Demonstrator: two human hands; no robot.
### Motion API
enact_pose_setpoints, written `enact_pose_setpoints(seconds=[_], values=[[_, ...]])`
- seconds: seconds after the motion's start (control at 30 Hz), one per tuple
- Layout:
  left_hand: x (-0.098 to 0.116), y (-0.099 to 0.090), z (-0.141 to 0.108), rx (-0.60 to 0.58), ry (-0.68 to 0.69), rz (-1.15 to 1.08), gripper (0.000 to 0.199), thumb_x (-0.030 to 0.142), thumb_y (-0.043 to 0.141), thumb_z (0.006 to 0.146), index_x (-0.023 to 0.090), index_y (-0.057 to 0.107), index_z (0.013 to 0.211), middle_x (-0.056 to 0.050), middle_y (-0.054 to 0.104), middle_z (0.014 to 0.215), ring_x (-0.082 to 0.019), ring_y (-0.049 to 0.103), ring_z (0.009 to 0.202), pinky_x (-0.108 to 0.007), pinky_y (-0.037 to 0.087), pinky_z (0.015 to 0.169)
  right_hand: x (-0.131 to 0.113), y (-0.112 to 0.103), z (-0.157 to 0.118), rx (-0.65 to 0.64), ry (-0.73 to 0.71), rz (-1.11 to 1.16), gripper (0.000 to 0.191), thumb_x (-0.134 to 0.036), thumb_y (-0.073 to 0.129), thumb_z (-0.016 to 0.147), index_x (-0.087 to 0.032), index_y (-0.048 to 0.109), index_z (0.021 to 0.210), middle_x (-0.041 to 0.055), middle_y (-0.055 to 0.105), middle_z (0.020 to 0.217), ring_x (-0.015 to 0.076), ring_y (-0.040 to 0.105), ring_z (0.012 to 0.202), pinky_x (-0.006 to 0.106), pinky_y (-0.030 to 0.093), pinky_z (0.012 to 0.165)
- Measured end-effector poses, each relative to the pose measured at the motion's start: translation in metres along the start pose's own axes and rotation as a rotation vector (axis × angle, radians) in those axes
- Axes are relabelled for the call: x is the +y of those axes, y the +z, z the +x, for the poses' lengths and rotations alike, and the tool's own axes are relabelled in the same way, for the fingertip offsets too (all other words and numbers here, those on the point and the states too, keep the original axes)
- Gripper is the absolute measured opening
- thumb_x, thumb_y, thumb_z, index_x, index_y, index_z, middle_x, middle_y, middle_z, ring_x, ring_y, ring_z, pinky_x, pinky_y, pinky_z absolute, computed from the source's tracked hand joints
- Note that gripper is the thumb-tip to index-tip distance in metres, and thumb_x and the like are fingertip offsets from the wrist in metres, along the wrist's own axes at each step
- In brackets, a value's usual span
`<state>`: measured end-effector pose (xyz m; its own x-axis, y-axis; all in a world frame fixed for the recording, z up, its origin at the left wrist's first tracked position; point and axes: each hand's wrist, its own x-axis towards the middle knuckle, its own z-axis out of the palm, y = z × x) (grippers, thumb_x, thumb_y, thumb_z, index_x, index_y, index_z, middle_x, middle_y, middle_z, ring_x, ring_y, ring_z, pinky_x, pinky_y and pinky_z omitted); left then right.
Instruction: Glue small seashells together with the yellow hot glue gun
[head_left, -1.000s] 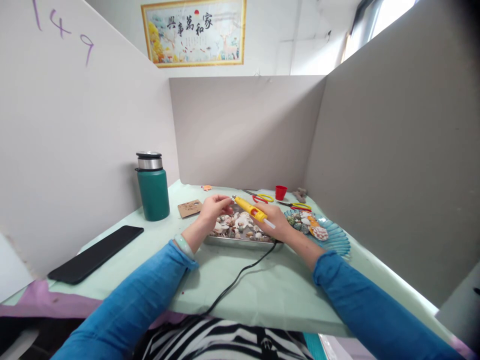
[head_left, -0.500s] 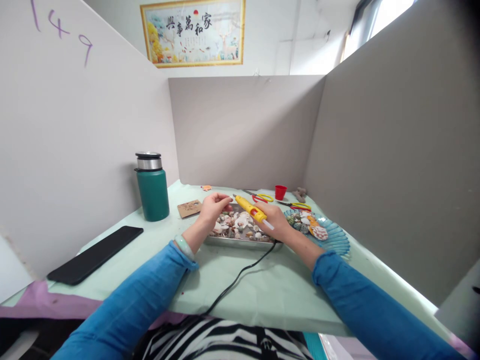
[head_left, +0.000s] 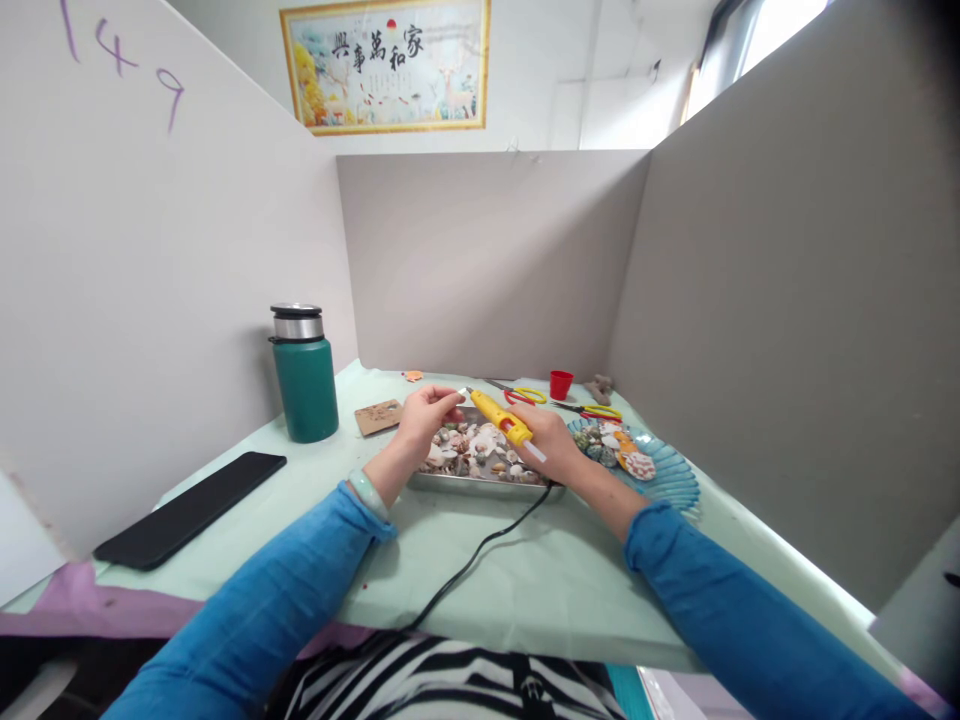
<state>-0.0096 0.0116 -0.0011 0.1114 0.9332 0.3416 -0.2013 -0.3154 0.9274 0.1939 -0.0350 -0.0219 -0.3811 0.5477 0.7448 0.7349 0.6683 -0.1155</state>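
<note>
My right hand (head_left: pixel 549 440) is wrapped round a yellow hot glue gun (head_left: pixel 501 417), its nozzle pointing left and a pale glue stick poking out of its back end. The fingertips of my left hand (head_left: pixel 429 415) are pinched together close to the nozzle. A small whitish bit shows at those fingertips, too small to name. Both hands are above a metal tray (head_left: pixel 480 484) that holds many seashells (head_left: pixel 474 448). The glue gun's black cord (head_left: pixel 480 550) runs down from my right hand across the table to its front edge.
A blue glass plate (head_left: pixel 679 485) with shells stands right of the tray. Behind are two pairs of scissors (head_left: pixel 600 411) and a red cup (head_left: pixel 561 384). At left are a brown card (head_left: pixel 377 417), a green bottle (head_left: pixel 305 390) and a black flat object (head_left: pixel 191 510). Partitions enclose the table.
The whitish bit at my left fingertips, near the nozzle, now shows more plainly. Both hands and the glue gun have stayed almost still.
</note>
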Motion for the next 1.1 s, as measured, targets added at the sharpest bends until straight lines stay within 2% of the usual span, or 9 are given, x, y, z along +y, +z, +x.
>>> enact_pose_setpoints(seconds=[0.23,0.73,0.97,1.1], values=[[0.0004,-0.0003,-0.0006,-0.006,-0.01,0.0,0.027,0.029,0.073,0.062,0.011,0.062,0.077,-0.003,0.062,0.059,-0.011,0.058,0.053,-0.024,0.048,0.057,0.0014,0.001,-0.0005,0.0,-0.016,-0.022,0.008,-0.02,0.051,0.078,-0.019,0.057,0.085,0.0045,0.06,0.076,0.017,0.053,0.068,0.027,0.039,0.064],[-0.0014,-0.0014,0.0004,-0.018,-0.013,-0.023,0.027,0.029,0.074,0.062,0.01,0.062,0.078,-0.004,0.063,0.063,-0.01,0.057,0.053,-0.023,0.047,0.056,0.0044,0.0033,-0.0019,0.003,-0.035,-0.052,0.012,-0.02,0.052,0.078,-0.018,0.058,0.088,0.0057,0.062,0.081,0.0177,0.054,0.071,0.027,0.039,0.064],[-0.0033,-0.0041,0.0016,-0.048,-0.07,-0.098,0.026,0.027,0.074,0.061,0.009,0.063,0.077,-0.006,0.067,0.074,-0.008,0.056,0.051,-0.025,0.049,0.058,0.0019,0.0012,-0.0013,0.068,-0.008,-0.023,0.01,-0.022,0.051,0.08,-0.018,0.057,0.087,0.0059,0.062,0.079,0.0177,0.055,0.069,0.028,0.04,0.064],[-0.0018,-0.004,0.0014,-0.051,-0.117,-0.137,0.025,0.025,0.074,0.061,0.009,0.062,0.077,-0.006,0.067,0.073,-0.008,0.056,0.049,-0.025,0.049,0.057,0.0046,0.0034,-0.0019,0.028,-0.046,-0.035,0.013,-0.021,0.051,0.079,-0.018,0.058,0.09,0.0065,0.063,0.083,0.0186,0.056,0.073,0.028,0.04,0.065]])
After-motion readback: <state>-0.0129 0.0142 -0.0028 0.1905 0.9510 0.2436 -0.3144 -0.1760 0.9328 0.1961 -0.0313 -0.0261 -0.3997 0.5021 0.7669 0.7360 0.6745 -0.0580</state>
